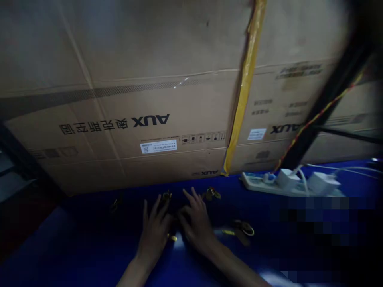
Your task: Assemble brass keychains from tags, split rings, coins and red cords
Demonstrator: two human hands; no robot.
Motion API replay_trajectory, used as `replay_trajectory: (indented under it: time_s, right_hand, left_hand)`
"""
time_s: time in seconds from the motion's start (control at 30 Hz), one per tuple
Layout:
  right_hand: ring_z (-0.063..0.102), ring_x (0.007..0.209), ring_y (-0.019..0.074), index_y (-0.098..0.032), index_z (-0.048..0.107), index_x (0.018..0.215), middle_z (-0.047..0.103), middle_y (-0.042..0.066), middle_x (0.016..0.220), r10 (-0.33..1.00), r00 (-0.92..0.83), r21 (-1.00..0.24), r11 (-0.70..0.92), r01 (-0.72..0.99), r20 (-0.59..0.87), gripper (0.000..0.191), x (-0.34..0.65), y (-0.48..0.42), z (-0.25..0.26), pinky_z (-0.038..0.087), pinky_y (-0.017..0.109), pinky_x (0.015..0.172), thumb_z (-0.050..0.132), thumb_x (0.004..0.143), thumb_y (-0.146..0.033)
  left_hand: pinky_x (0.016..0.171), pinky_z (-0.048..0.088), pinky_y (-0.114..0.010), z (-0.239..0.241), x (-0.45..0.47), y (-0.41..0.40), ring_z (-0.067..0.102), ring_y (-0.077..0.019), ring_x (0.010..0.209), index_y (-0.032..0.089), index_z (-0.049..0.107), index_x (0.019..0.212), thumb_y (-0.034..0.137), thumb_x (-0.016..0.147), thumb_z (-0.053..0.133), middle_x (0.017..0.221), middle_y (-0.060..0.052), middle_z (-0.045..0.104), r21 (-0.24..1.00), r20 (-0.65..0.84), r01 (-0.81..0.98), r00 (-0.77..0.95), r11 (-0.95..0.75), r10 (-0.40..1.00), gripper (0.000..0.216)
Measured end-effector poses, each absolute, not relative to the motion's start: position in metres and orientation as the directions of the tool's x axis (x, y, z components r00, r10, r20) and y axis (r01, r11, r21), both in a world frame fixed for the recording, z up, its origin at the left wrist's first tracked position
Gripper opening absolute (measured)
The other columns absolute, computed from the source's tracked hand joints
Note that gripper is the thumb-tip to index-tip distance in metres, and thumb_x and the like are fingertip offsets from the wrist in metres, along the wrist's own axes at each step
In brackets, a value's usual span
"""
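My left hand (154, 229) is low over a dark blue surface (98, 247), its fingers stretched and spread. Beside it my right hand (196, 223) reaches forward with fingers apart. The thumb sides of both hands come close together over a dark patch, and whether anything small lies under them is hidden. A small gold-coloured piece (172, 237) shows by the left thumb. Just past the left fingertips lies a small dark item with a gold ring (166, 196). Another small ringed item (212, 193) rests beyond my right hand. Blur hides their exact kind.
Large cardboard boxes (119, 103) printed AUX upside down stand along the back, with yellow tape (243, 87) on a seam. A white power strip (287, 185) with plugs and cables sits at right. Dark ringed pieces (247, 229) lie right; a dark item (115, 204) lies left.
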State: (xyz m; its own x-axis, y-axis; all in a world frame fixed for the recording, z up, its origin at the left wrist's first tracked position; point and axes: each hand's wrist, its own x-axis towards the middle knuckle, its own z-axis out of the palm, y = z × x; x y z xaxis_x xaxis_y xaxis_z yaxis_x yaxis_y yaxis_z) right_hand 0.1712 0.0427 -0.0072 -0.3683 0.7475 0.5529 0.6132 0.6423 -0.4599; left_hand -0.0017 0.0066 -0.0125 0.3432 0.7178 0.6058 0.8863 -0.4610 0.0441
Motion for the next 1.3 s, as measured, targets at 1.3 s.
replay_trajectory:
  time_s: [1.3]
  right_hand:
    - [0.017,0.142,0.0329,-0.019,0.063,0.088,0.042,0.011,0.144,0.759,-0.384,-0.464,0.634,0.619,0.525,0.015,0.1728,0.039,-0.0083,0.024,0.062,0.107,0.049,0.089,-0.02]
  left_hand:
    - [0.11,0.014,-0.067,-0.0188,-0.0007,0.0058,0.046,-0.0262,0.125,0.024,0.065,0.093,0.019,0.092,0.047,0.11,-0.004,0.066,0.368,0.5,0.772,0.306,-0.518,0.81,0.018]
